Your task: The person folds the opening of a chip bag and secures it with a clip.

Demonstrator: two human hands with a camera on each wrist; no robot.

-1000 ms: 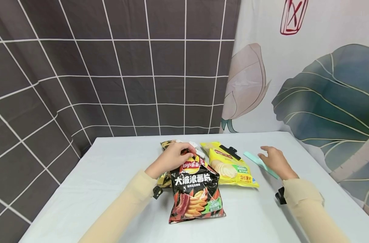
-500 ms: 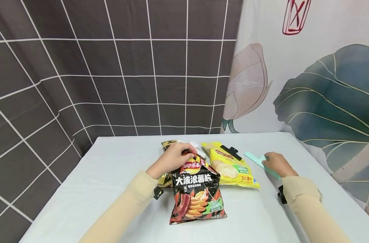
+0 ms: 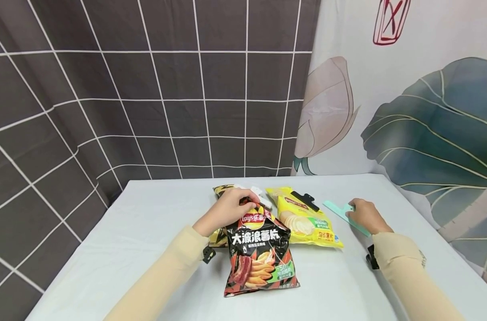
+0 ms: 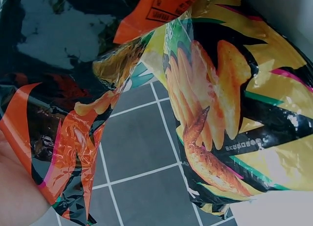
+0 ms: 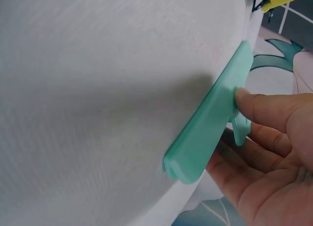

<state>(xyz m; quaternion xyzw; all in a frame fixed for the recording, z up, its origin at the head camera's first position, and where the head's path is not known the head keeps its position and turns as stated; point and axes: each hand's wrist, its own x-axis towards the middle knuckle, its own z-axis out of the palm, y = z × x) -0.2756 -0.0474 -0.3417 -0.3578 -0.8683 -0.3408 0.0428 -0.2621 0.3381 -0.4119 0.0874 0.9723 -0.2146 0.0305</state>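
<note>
My left hand (image 3: 229,208) pinches the top edge of a black and red bag of potato chips (image 3: 261,256), which leans toward me in the middle of the table. In the left wrist view the chip bag's orange and black film (image 4: 73,147) fills the left side, against the palm. At the right of the table my right hand (image 3: 365,216) grips a mint-green bag clip (image 3: 337,210). The right wrist view shows the thumb on the long face of the clip (image 5: 208,123), with the fingers behind it near its short handle.
A yellow chip bag (image 3: 303,223) with a black clip (image 3: 305,200) at its top lies right of centre. Behind my left hand is a gold and black chip bag (image 4: 269,113) with a white clip (image 3: 262,198). A white cloth covers the table (image 3: 147,249).
My right hand was spread above the green bag clip a second ago. Its fingers have since come down and taken hold of the clip. My left hand and the black bag stay put.
</note>
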